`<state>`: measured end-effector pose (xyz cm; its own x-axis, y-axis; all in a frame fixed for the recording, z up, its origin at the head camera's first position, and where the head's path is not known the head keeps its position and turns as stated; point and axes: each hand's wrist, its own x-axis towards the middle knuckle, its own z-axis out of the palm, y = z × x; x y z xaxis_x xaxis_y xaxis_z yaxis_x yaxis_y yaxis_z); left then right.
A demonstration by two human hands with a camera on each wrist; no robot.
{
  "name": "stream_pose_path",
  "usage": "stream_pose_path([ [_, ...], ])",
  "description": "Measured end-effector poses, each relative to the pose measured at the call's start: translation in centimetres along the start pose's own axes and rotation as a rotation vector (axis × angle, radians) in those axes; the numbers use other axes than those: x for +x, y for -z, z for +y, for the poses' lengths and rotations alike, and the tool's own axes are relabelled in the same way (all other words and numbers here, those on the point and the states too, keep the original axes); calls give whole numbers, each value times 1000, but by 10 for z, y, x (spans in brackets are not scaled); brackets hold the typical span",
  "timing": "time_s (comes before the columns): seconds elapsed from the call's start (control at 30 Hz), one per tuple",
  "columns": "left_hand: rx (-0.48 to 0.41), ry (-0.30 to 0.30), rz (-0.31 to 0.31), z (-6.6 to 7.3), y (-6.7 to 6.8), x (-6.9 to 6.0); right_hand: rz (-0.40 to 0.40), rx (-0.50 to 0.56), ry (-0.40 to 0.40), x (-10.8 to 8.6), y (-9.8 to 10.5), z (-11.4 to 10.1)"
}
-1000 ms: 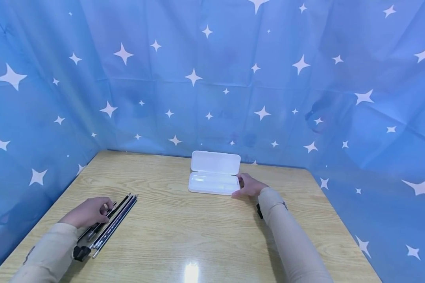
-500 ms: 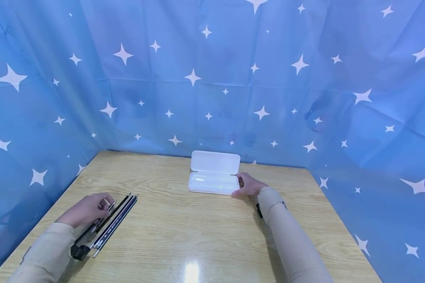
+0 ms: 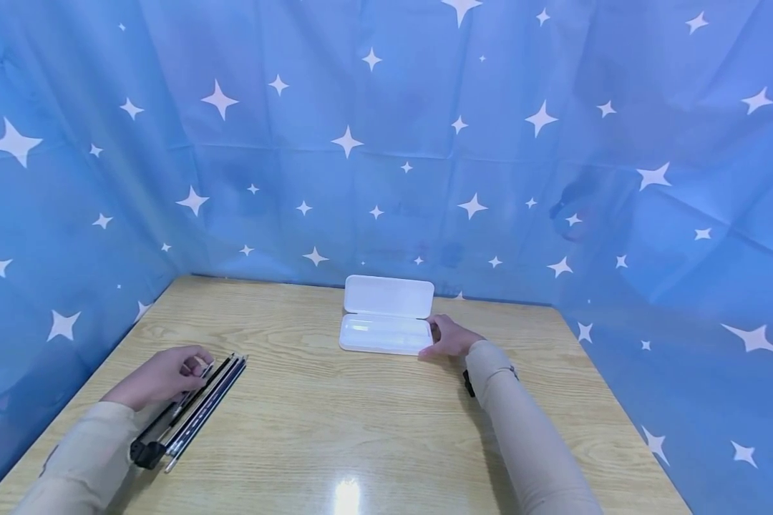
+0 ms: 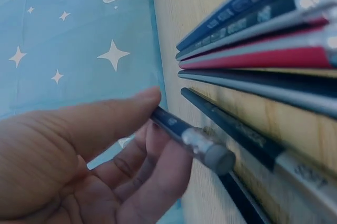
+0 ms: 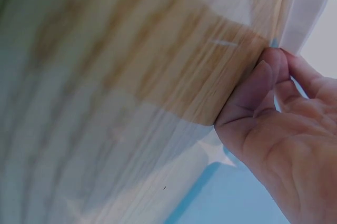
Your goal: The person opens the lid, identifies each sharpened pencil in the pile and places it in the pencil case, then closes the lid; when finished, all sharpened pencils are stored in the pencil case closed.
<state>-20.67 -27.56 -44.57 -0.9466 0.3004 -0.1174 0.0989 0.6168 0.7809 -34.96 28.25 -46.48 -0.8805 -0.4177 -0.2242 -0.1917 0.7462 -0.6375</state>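
Observation:
At the left of the table my left hand point(image 3: 161, 375) pinches a dark pencil point(image 4: 176, 125) between thumb and fingers; its metal band and grey eraser end point toward the wrist camera. Beside and below that hand, several pencils point(image 4: 253, 55) lie roughly side by side on the wood, dark, blue and red-striped ones among them. A white pencil case point(image 3: 386, 335) stands at the back middle with its lid point(image 3: 389, 296) raised and nothing visible inside. My right hand point(image 3: 449, 337) holds the case's right end, thumb at the front corner and fingers curled behind.
The wooden table point(image 3: 335, 415) runs back to a blue curtain point(image 3: 386, 179) with white stars, which also closes off both sides. A black wrist mount point(image 3: 147, 453) hangs under the left sleeve, close to the pencils' near ends.
My left hand has shifted slightly back and up from the pencils, with one pencil pinched in its fingers. The right hand stays at the case, and the view has turned slightly.

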Motion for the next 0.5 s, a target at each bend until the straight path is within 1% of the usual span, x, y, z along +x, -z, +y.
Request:
stream_pose_path([
  [0.2, 3, -31, -10, 4, -1, 5, 8, -21, -13, 0, 0, 0],
  [0.5, -47, -20, -25, 10, -5, 13, -3, -6, 1, 0, 0, -1],
])
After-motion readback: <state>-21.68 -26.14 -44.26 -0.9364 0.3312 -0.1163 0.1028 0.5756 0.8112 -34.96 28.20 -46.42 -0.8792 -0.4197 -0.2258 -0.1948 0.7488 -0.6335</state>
